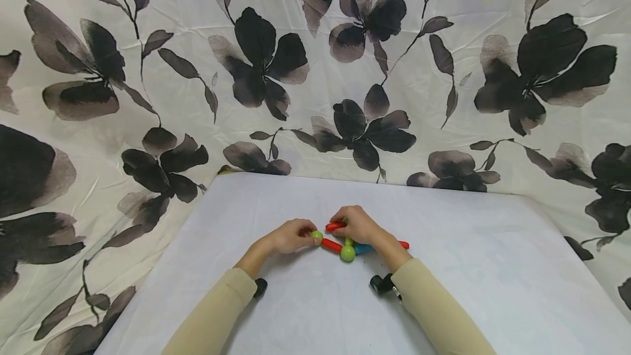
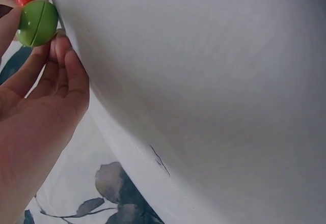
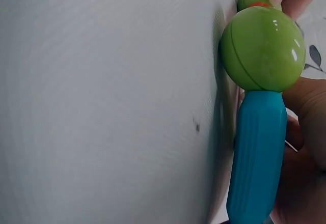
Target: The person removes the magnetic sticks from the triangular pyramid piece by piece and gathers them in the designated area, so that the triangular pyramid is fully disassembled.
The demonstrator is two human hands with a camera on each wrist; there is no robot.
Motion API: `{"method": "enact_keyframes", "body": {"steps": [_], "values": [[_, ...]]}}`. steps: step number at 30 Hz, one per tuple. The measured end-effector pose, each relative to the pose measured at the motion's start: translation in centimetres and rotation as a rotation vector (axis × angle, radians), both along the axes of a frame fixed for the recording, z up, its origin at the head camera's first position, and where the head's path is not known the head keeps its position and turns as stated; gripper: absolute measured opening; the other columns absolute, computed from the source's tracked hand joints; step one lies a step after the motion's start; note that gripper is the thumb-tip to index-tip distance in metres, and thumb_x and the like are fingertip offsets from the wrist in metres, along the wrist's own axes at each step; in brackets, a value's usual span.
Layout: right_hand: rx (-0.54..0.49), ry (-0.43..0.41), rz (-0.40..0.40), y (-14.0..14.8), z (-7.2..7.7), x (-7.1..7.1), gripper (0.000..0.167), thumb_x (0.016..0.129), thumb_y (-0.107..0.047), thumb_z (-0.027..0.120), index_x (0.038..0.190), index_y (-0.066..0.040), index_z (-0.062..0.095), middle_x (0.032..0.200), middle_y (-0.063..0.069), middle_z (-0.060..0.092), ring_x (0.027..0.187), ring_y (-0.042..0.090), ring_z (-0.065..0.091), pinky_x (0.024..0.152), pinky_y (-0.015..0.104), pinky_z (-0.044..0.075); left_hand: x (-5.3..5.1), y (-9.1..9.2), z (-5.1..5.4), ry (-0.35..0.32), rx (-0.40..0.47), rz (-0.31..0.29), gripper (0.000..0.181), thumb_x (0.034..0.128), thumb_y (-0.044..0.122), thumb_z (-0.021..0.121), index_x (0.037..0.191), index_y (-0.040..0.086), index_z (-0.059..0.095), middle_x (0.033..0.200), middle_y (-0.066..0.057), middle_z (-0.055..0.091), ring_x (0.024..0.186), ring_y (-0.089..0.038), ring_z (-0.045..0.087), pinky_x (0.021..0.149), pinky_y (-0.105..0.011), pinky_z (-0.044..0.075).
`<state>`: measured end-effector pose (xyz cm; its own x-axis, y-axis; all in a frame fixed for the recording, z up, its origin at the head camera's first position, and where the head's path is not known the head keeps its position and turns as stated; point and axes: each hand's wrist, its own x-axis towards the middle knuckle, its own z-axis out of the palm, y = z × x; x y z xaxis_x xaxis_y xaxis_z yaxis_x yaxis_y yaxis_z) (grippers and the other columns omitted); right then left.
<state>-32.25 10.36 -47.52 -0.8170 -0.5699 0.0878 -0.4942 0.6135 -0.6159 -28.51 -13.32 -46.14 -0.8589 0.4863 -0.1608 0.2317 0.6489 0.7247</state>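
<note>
My left hand (image 1: 292,236) pinches a green ball (image 1: 317,236) between thumb and fingers; the left wrist view shows a seam around that ball (image 2: 38,23). A red rod (image 1: 332,245) runs from it towards a second green ball (image 1: 347,253) on the table. From this one a ribbed blue rod (image 3: 257,158) extends to the right, partly behind my right forearm. My right hand (image 1: 361,225) grips another red rod (image 1: 335,226), its left end sticking out past the fingertips. Below that hand shows a green piece (image 1: 349,241), mostly hidden.
A red end (image 1: 404,245) shows just right of my right forearm, in line with the blue rod. The pieces lie on a white-covered table (image 1: 468,267). Behind it hangs a white cloth (image 1: 315,86) printed with dark flowers.
</note>
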Motion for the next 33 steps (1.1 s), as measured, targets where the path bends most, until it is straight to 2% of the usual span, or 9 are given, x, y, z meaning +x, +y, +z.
{"method": "enact_keyframes", "body": {"steps": [5, 11, 20, 26, 33], "values": [[-0.006, -0.008, -0.011, 0.5, 0.2, 0.4, 0.03, 0.088, -0.013, 0.082, 0.115, -0.002, 0.075, 0.11, 0.006, 0.074, 0.104, 0.022, 0.064, 0.096, 0.042, 0.051, -0.1, 0.0, -0.1, -0.004, -0.001, 0.004, 0.026, 0.0975, 0.024, 0.072, 0.115, 0.005, 0.067, 0.091, -0.001, 0.059, 0.088, -0.017, 0.053, 0.08, -0.031, 0.044], [-0.025, -0.028, -0.037, 1.2, 1.1, 1.2, 0.035, 0.089, -0.013, 0.081, 0.12, 0.002, 0.072, 0.117, 0.012, 0.07, 0.112, 0.029, 0.062, 0.101, 0.048, 0.049, -0.2, 0.0, -0.4, -0.015, -0.007, 0.023, 0.026, 0.0973, 0.023, 0.072, 0.116, 0.005, 0.068, 0.092, -0.002, 0.059, 0.088, -0.017, 0.053, 0.08, -0.031, 0.044], [0.036, 0.023, -0.058, 3.0, 1.9, 2.5, 0.043, 0.092, -0.019, 0.078, 0.13, 0.0, 0.066, 0.132, 0.015, 0.06, 0.126, 0.034, 0.054, 0.109, 0.054, 0.042, -0.3, 0.1, -0.6, -0.026, -0.009, 0.03, 0.026, 0.0974, 0.022, 0.072, 0.116, 0.005, 0.067, 0.094, -0.002, 0.06, 0.089, -0.017, 0.053, 0.082, -0.031, 0.045], [0.056, 0.048, -0.062, 3.7, 2.1, 3.7, 0.043, 0.092, -0.021, 0.078, 0.129, -0.002, 0.067, 0.13, 0.014, 0.061, 0.126, 0.033, 0.054, 0.108, 0.053, 0.043, -0.3, 0.0, -0.7, -0.018, 0.004, 0.022, 0.025, 0.0974, 0.022, 0.072, 0.115, 0.005, 0.067, 0.092, -0.002, 0.059, 0.088, -0.017, 0.052, 0.078, -0.03, 0.044], [0.048, 0.083, -0.01, 3.6, 2.0, 5.1, 0.044, 0.09, -0.02, 0.079, 0.127, 0.002, 0.067, 0.127, 0.014, 0.062, 0.12, 0.031, 0.056, 0.105, 0.05, 0.046, -0.2, 0.0, -0.4, -0.018, 0.017, 0.021, 0.026, 0.0973, 0.022, 0.072, 0.115, 0.004, 0.067, 0.091, -0.002, 0.059, 0.087, -0.016, 0.052, 0.077, -0.03, 0.044]]}}
